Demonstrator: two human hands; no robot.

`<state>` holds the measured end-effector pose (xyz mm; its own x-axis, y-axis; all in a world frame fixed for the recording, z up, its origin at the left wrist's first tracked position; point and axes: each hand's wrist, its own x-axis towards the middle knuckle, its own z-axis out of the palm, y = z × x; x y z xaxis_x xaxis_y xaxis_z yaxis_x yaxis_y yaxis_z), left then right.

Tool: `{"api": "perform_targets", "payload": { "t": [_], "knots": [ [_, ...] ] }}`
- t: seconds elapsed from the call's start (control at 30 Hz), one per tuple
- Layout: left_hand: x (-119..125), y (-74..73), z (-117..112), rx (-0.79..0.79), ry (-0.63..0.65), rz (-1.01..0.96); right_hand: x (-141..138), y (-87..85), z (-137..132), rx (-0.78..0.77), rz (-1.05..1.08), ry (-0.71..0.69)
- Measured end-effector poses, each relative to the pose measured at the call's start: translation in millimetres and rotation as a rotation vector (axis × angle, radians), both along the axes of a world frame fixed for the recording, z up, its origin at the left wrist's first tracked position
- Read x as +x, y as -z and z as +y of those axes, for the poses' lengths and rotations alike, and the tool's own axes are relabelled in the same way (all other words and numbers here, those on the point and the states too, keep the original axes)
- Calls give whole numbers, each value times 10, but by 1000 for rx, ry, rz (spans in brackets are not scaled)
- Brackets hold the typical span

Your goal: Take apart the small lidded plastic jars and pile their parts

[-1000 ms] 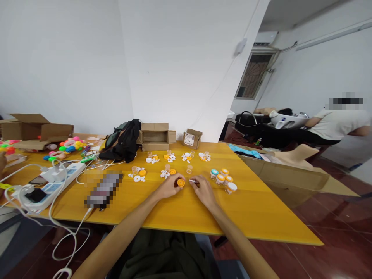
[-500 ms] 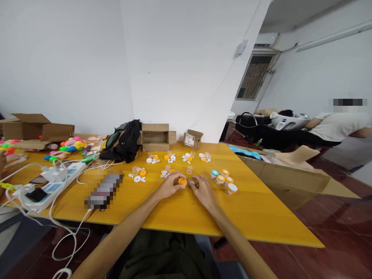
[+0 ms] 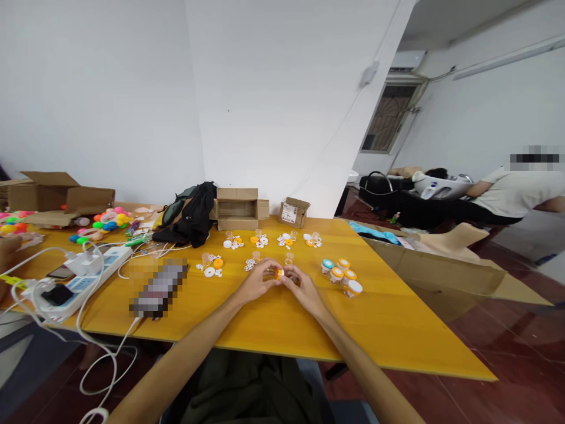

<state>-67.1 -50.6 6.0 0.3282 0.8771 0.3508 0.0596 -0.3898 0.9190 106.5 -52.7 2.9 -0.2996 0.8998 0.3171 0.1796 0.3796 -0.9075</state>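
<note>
- Orange plastic shows between the hands: a small cap, held just above the bench and now tipped onto its side.
- The left hand has its fingers curled closed around the cap; the right hand brings thumb and fingertips against its other side, but I cannot tell how tightly they pinch, nor whether a small part is hidden in them.
- A moment ago the hands were apart and the cap faced upward; now they meet at it, so I take it that both are working on this one piece.
- Just beyond the fingers stands a clear cup; a pile of white discs lies partly covered by the left hand, which would have to lift away to free it.
- Near the right hand, five lidded jars crowd together, so a sideways sweep might knock them.
- Farther out sit an open cardboard box, a black bag and a power strip trailing cables, well apart from the hands.
</note>
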Motion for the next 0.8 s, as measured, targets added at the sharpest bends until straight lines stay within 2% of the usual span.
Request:
{"api": "perform_targets", "payload": {
  "t": [0.2,0.4,0.63,0.8],
  "knots": [
    [-2,-2,13,-9,8,-46,-4,61,62,-104,106,-25],
    [6,20,38,5,-27,-42,42,125,103,-98,146,-6],
    [-1,50,57,11,-57,-13,47,90,83,-80,135,2],
    [-12,51,58,39,-78,29,41,84,74,-41,159,76]
  ]
}}
